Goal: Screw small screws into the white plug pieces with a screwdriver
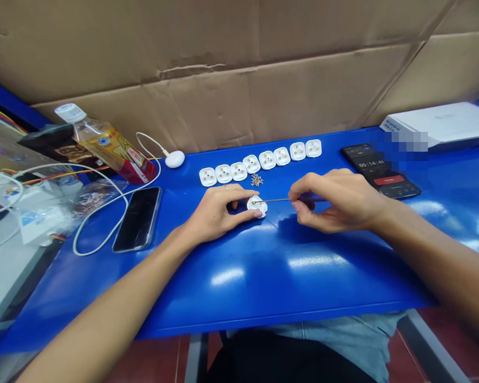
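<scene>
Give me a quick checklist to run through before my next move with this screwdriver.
1. White piece held by the left hand: ok.
2. Screwdriver held in the right hand: ok.
3. Screwdriver tip seated in a screw: cannot tell, too small to see.
4. Loose screws heaped near the held piece: ok.
5. Row of eight white pieces apart from the screwdriver: ok.

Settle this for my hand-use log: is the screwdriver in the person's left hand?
No, the right hand grips the screwdriver, while the left hand holds the small white piece.
</scene>
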A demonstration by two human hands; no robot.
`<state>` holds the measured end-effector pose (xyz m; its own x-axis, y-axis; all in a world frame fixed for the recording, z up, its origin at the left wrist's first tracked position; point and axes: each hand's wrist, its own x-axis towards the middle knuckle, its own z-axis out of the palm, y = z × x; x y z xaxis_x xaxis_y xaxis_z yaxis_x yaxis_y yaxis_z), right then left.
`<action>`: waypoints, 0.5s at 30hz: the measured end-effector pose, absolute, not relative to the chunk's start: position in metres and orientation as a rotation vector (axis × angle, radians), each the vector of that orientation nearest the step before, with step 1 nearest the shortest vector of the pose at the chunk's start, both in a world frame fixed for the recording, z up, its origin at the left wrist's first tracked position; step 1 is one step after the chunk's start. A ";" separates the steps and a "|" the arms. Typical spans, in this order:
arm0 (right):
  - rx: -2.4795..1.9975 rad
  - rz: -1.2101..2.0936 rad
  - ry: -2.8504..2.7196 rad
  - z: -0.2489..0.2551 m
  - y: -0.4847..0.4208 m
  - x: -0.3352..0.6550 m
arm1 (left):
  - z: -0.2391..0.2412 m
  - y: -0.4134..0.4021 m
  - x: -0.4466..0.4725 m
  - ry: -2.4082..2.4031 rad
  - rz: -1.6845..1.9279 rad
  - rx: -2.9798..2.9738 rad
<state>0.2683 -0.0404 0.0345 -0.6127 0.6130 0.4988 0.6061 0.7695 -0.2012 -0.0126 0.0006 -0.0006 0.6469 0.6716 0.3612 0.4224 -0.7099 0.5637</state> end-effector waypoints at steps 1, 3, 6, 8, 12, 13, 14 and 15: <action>-0.915 -0.001 -2.399 0.034 -0.041 0.268 | -0.001 0.000 -0.013 0.857 0.794 2.431; -0.922 -0.025 -2.377 0.034 -0.042 0.267 | -0.001 0.000 -0.013 0.857 0.811 2.423; -0.938 -0.061 -2.357 0.035 -0.043 0.266 | -0.002 0.000 -0.013 0.846 0.830 2.410; -0.960 -0.098 -2.353 0.035 -0.043 0.266 | -0.002 0.000 -0.013 0.838 0.838 2.412; -0.940 -0.015 -2.357 0.037 -0.041 0.267 | -0.002 0.000 -0.012 0.857 0.828 2.419; -0.916 0.038 -2.350 0.037 -0.040 0.267 | -0.001 0.000 -0.012 0.862 0.826 2.421; -0.897 0.083 -2.339 0.038 -0.040 0.267 | -0.001 0.000 -0.012 0.863 0.827 2.423; -0.881 0.113 -2.324 0.038 -0.040 0.266 | -0.001 0.000 -0.012 0.863 0.829 2.426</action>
